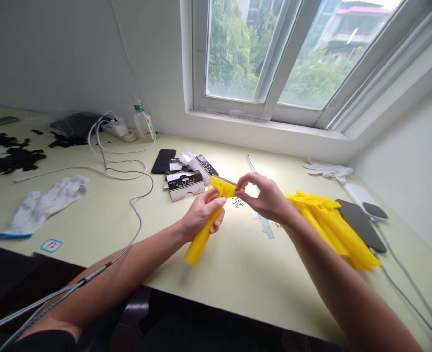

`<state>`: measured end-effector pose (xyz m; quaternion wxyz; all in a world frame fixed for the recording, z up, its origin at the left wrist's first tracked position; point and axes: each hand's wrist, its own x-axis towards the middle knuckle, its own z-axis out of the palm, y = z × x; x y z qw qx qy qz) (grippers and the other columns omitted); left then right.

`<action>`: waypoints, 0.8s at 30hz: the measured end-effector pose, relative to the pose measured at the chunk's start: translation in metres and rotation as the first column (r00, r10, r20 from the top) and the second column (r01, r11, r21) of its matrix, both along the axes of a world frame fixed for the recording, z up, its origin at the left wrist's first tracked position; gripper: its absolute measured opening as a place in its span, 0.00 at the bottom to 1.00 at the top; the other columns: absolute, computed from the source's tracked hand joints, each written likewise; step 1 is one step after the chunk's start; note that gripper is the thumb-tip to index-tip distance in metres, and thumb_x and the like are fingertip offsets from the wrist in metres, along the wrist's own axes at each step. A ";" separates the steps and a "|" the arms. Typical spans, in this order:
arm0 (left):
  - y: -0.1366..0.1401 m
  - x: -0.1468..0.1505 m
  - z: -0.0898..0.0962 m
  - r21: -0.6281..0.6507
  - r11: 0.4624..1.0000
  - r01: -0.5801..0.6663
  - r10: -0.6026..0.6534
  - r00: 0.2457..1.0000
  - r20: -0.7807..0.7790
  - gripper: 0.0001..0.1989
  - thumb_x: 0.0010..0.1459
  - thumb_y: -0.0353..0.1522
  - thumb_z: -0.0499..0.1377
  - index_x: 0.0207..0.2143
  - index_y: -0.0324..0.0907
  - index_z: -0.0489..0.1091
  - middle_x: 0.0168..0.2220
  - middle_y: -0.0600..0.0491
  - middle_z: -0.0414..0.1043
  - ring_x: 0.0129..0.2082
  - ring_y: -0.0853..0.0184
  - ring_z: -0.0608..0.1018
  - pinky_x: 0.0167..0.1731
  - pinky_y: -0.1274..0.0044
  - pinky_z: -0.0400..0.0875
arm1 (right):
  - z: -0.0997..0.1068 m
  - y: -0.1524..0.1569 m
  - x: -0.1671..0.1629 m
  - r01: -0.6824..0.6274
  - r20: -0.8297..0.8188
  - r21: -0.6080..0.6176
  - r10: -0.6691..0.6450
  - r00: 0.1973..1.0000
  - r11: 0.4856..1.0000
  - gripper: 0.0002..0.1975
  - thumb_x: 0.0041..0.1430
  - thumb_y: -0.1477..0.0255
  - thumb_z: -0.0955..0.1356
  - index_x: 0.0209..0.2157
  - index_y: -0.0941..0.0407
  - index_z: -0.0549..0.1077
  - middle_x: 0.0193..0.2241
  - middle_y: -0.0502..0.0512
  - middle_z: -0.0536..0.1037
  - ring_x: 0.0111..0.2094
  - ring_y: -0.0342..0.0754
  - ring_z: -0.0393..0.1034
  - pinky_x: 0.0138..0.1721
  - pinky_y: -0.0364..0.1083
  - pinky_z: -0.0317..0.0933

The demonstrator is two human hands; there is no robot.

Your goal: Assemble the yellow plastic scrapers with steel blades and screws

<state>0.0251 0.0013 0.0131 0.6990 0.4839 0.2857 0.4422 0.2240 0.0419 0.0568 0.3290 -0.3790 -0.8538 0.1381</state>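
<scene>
A yellow scraper (pixel 200 244) is held above the table, its handle slanting down toward me and its wide head pointing away. My left hand (pixel 203 215) is closed around the neck and upper handle. At the right end of the head, my right hand (pixel 261 193) pinches with thumb and forefinger; whether a small part is also between the fingertips is hidden. A dark strip runs along the head's far edge. Just beneath lie several small metal nuts (pixel 237 202). Thin metal blades (pixel 266 227) rest on the table beside my right wrist.
Several yellow handles (pixel 326 220) are piled at right, by a dark flat device (pixel 360 225). Black-and-white card boxes (pixel 186 185) and a phone (pixel 163 161) lie behind my left hand. Gloves (pixel 47 203), a bottle (pixel 142 122) and looping cables (pixel 138 215) occupy the left.
</scene>
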 end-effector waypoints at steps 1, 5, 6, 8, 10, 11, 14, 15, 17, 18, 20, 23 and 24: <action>0.000 0.000 0.001 0.004 1.000 0.001 -0.001 1.000 -0.004 0.19 0.63 0.37 0.56 0.54 0.41 0.63 0.15 0.62 0.63 0.09 0.76 0.61 0.10 0.86 0.57 | 0.000 0.001 0.000 0.003 -0.016 -0.004 -0.003 1.000 1.000 0.05 0.55 0.75 0.70 0.33 0.53 0.70 0.31 0.49 0.75 0.37 0.46 0.68 0.42 0.48 0.61; 0.000 -0.001 0.003 0.032 0.999 0.004 -0.003 1.000 -0.018 0.18 0.64 0.37 0.56 0.54 0.41 0.63 0.14 0.62 0.63 0.09 0.76 0.61 0.10 0.86 0.57 | -0.003 0.006 0.000 0.052 -0.076 -0.076 -0.058 0.995 0.996 0.07 0.54 0.71 0.71 0.32 0.53 0.68 0.32 0.50 0.73 0.37 0.46 0.67 0.40 0.48 0.61; 0.000 -0.001 0.003 0.034 0.999 0.005 -0.005 1.000 -0.024 0.18 0.64 0.37 0.56 0.54 0.41 0.63 0.14 0.62 0.63 0.09 0.76 0.61 0.10 0.86 0.57 | -0.004 0.008 0.001 0.075 -0.090 -0.108 -0.085 0.992 0.991 0.09 0.53 0.69 0.72 0.32 0.53 0.68 0.33 0.51 0.72 0.37 0.47 0.67 0.40 0.48 0.61; 0.001 -0.001 0.003 0.029 1.000 0.005 -0.004 0.999 -0.035 0.17 0.63 0.37 0.56 0.52 0.41 0.64 0.14 0.62 0.62 0.09 0.77 0.60 0.10 0.86 0.57 | -0.006 0.010 0.001 0.126 -0.114 -0.167 -0.147 0.983 0.978 0.12 0.50 0.67 0.73 0.33 0.53 0.69 0.37 0.52 0.72 0.40 0.48 0.67 0.41 0.49 0.61; 0.002 -0.001 0.002 0.022 1.000 -0.006 0.007 0.999 -0.040 0.16 0.63 0.37 0.56 0.51 0.42 0.63 0.14 0.63 0.62 0.09 0.77 0.60 0.10 0.86 0.57 | -0.009 0.012 0.001 0.156 -0.134 -0.220 -0.189 0.973 0.963 0.14 0.49 0.65 0.74 0.34 0.53 0.69 0.39 0.54 0.71 0.42 0.49 0.67 0.42 0.49 0.62; 0.002 -0.001 0.001 0.021 1.000 -0.012 0.013 0.999 -0.039 0.15 0.63 0.37 0.57 0.50 0.42 0.63 0.15 0.63 0.62 0.09 0.77 0.60 0.10 0.86 0.56 | -0.010 0.013 0.001 0.155 -0.144 -0.248 -0.194 0.970 0.956 0.14 0.48 0.64 0.74 0.34 0.53 0.69 0.40 0.54 0.71 0.43 0.50 0.67 0.41 0.49 0.62; 0.002 0.000 0.000 0.020 1.000 -0.022 0.023 0.999 -0.033 0.14 0.62 0.36 0.58 0.48 0.43 0.62 0.15 0.64 0.61 0.09 0.77 0.60 0.09 0.86 0.56 | -0.014 0.012 -0.001 0.100 -0.176 -0.330 -0.165 0.970 0.939 0.14 0.49 0.63 0.73 0.34 0.54 0.68 0.41 0.55 0.71 0.45 0.50 0.67 0.39 0.48 0.64; 0.001 0.000 0.000 0.021 1.000 -0.023 0.024 0.999 -0.032 0.13 0.61 0.36 0.58 0.47 0.43 0.62 0.15 0.64 0.60 0.09 0.77 0.60 0.09 0.86 0.56 | -0.014 0.012 -0.002 0.076 -0.190 -0.350 -0.151 0.970 0.934 0.14 0.49 0.63 0.73 0.35 0.54 0.68 0.42 0.55 0.71 0.46 0.50 0.67 0.39 0.47 0.64; 0.001 0.000 -0.001 0.019 0.999 -0.033 0.034 0.999 -0.036 0.13 0.60 0.35 0.59 0.46 0.44 0.61 0.17 0.64 0.61 0.09 0.78 0.59 0.09 0.86 0.56 | -0.014 0.013 -0.002 0.029 -0.228 -0.385 -0.126 0.966 0.923 0.16 0.51 0.61 0.72 0.37 0.54 0.69 0.45 0.57 0.72 0.47 0.51 0.68 0.39 0.48 0.66; 0.002 0.000 -0.001 0.017 0.999 -0.044 0.045 0.998 -0.037 0.14 0.60 0.35 0.59 0.46 0.44 0.61 0.18 0.64 0.62 0.09 0.78 0.60 0.08 0.86 0.56 | -0.013 0.014 -0.001 0.014 -0.250 -0.392 -0.122 0.961 0.920 0.16 0.52 0.59 0.71 0.38 0.54 0.69 0.45 0.57 0.73 0.48 0.51 0.69 0.40 0.48 0.66; 0.003 0.000 -0.001 0.016 0.997 -0.074 0.074 0.997 -0.030 0.14 0.59 0.35 0.60 0.46 0.44 0.61 0.21 0.64 0.63 0.09 0.79 0.61 0.08 0.86 0.57 | -0.011 0.019 0.005 0.058 -0.258 -0.370 -0.162 0.952 0.927 0.16 0.56 0.58 0.68 0.40 0.54 0.69 0.46 0.58 0.74 0.47 0.51 0.71 0.42 0.49 0.67; 0.006 0.001 -0.001 0.017 0.992 -0.125 0.125 0.992 0.000 0.15 0.57 0.34 0.61 0.45 0.45 0.61 0.25 0.62 0.64 0.11 0.79 0.62 0.07 0.86 0.58 | -0.014 0.031 0.022 0.371 -0.043 -0.208 -0.388 0.921 0.905 0.17 0.61 0.60 0.64 0.46 0.56 0.70 0.46 0.60 0.75 0.46 0.51 0.71 0.47 0.50 0.66; 0.007 0.001 -0.001 0.017 0.990 -0.138 0.138 0.990 0.005 0.15 0.56 0.33 0.61 0.45 0.45 0.61 0.27 0.62 0.65 0.12 0.79 0.63 0.07 0.86 0.58 | -0.018 0.036 0.029 0.491 0.085 -0.136 -0.484 0.871 0.860 0.19 0.63 0.61 0.62 0.49 0.57 0.69 0.48 0.62 0.75 0.47 0.51 0.71 0.49 0.51 0.64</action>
